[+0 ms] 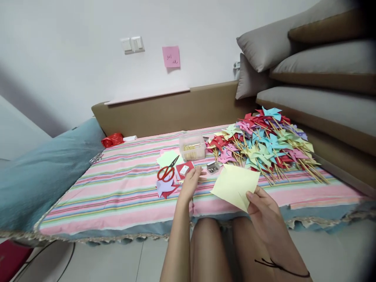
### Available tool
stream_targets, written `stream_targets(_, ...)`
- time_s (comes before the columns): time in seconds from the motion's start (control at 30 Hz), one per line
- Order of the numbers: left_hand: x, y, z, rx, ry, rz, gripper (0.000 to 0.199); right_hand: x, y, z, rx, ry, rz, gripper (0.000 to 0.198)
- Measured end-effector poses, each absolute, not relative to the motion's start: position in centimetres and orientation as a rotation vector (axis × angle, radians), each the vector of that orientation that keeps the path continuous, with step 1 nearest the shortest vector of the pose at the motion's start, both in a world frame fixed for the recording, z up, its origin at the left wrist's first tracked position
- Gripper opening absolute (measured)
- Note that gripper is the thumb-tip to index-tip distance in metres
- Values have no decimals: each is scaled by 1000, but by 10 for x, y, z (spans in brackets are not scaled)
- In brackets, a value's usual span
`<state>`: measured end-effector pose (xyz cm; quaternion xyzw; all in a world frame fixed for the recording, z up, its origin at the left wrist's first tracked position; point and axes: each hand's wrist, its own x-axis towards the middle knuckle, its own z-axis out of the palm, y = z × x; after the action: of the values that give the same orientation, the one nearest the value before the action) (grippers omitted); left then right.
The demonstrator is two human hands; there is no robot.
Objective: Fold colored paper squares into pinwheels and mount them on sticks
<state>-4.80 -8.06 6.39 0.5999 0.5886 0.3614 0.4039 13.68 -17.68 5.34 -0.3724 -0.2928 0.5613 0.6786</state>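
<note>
Pinched by one corner, a pale yellow paper square with a cut slit is in my right hand, held above the striped cloth. My left hand is open, its fingers apart, beside a red paper stack. On that stack lies a small white block. Orange-handled scissors rest to the left, partly over pale green paper. Below them are a purple cut paper piece and a red one. A small open case of metal pins sits between my hands.
A clear plastic box of thin sticks stands behind my left hand. Many paper pinwheels on sticks are heaped at the right, beside stacked cushions. A red plastic bag lies at the far left.
</note>
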Motion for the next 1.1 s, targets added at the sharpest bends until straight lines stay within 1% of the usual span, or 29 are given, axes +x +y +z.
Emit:
stream_targets(0.03, -42, -96, 73, 1355, 1256, 956, 62, 138, -182, 54, -841, -679, 1266, 26)
stream_targets(0.07, -36, -112, 80, 1220, 1056, 962, 67, 139, -187, 55, -850, -708, 1271, 26)
stream_targets(0.1, -30, -127, 87, 1138, 938, 977, 65, 140, -192, 56, -862, -745, 1275, 27)
stream_targets(0.13, -26, -141, 93, 1107, 886, 998, 58, 141, -196, 57, -878, -785, 1277, 27)
stream_targets(0.17, -22, -152, 97, 1096, 870, 1012, 54, 142, -201, 58, -898, -826, 1276, 27)
stream_targets(0.3, -14, -183, 101, 983, 913, 1187, 64, 150, -212, 59, -954, -979, 1256, 26)
stream_targets(0.4, -14, -197, 98, 951, 963, 1197, 60, 154, -215, 58, -944, -1104, 1219, 23)
stream_targets(0.47, -16, -205, 95, 967, 970, 1202, 55, 155, -217, 59, -951, -1196, 1084, 17)
stream_targets(0.53, -17, -212, 93, 976, 983, 1284, 50, 155, -220, 63, -949, -1281, 858, 6)
stream_targets(0.57, -17, -215, 92, 954, 985, 1341, 47, 154, -221, 66, -940, -1312, 742, 4)
stream_targets(0.63, -18, -222, 91, 843, 947, 1408, 43, 153, -224, 71, -908, -1349, 577, 10)
stream_targets(0.7, -20, -228, 91, 723, 857, 1357, 50, 153, -227, 75, -871, -1357, 515, 15)
stream_targets(0.77, -23, -233, 91, 705, 790, 1255, 59, 155, -229, 77, -817, -1381, 555, 18)
stream_targets(0.8, -26, -235, 91, 738, 791, 1227, 60, 156, -229, 76, -788, -1403, 606, 18)
stream_targets(0.9, -33, -242, 95, 888, 890, 1218, 45, 161, -230, 72, -726, -1494, 777, 19)
stream_targets(0.97, -37, -245, 98, 962, 977, 1194, 35, 163, -229, 69, -736, -1565, 827, 19)
stream_targets(1.1, -34, -248, 101, 1023, 1101, 1121, 28, 164, -229, 66, -783, -1691, 876, 17)
